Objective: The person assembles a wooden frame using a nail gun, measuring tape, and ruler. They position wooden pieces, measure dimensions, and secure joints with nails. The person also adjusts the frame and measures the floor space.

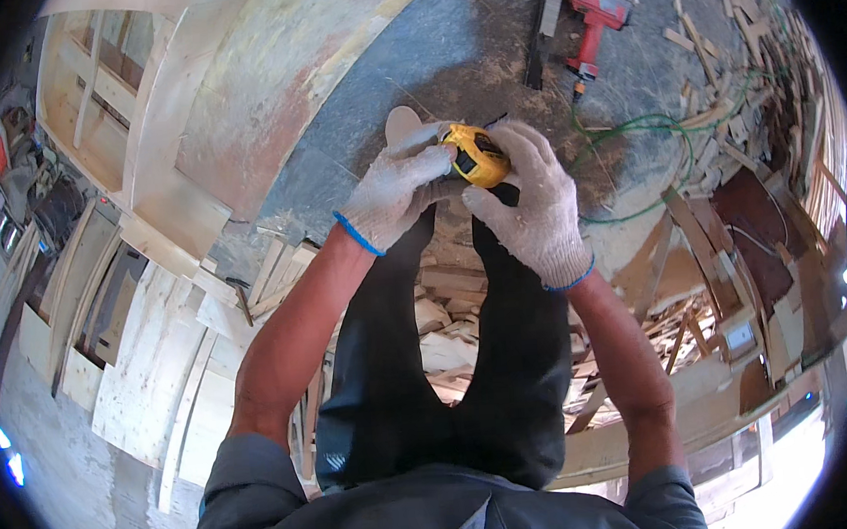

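Sitting between both gloved hands (467, 189) (fingers touching): yellow tape measure (475, 157).

My left hand (398, 194) and right hand (534, 207) wear white knitted cloth gloves, nubbly and matt (blue elastic trim at the cuffs). Between them the tape measure (476, 156) is glossy yellow plastic with black parts. The nail gun (591, 23) looks like red hard plastic. The plywood panels (238, 92) are pale, raw, rough-grained; the concrete floor (487, 28) is dusty grey.
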Demonstrator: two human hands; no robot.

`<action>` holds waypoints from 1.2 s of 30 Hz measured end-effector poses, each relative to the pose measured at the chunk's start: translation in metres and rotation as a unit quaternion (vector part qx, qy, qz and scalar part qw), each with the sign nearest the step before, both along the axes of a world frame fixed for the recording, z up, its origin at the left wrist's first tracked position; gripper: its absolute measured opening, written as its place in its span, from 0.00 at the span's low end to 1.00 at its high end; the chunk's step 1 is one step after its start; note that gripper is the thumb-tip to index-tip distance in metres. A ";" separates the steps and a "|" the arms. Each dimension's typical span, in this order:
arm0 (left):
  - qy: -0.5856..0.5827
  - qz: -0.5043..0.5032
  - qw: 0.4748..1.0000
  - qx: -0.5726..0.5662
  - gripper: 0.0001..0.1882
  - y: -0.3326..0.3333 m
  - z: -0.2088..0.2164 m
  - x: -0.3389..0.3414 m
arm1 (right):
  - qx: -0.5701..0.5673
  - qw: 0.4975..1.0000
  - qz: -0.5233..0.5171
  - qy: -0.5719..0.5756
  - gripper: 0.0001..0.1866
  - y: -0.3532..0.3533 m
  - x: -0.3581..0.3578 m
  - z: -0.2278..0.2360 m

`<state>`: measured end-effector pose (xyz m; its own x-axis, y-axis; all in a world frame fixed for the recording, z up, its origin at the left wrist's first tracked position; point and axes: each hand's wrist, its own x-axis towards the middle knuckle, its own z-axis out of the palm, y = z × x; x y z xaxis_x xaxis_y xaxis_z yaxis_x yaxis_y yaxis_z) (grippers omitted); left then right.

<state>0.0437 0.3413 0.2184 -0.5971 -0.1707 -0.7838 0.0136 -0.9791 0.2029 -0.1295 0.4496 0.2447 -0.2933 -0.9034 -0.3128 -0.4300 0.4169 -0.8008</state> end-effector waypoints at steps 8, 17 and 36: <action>-0.037 -0.010 0.998 -0.046 0.18 0.006 -0.132 -0.006 | -0.016 0.976 0.205 0.071 0.32 -0.039 -0.015 -0.141; -0.133 -0.137 0.944 -0.270 0.19 -0.008 -0.250 0.011 | 0.132 0.897 0.418 0.057 0.31 -0.107 -0.011 -0.225; -0.024 0.643 0.734 -0.216 0.09 0.069 -0.351 0.272 | 0.027 0.773 0.609 0.173 0.25 -0.211 -0.029 -0.364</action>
<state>0.3154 0.4102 -0.1324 0.3017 -0.8080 -0.5061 0.8540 -0.0070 0.5203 -0.1581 0.2381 -0.1191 0.6914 -0.5633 -0.4524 -0.7141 -0.4379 -0.5461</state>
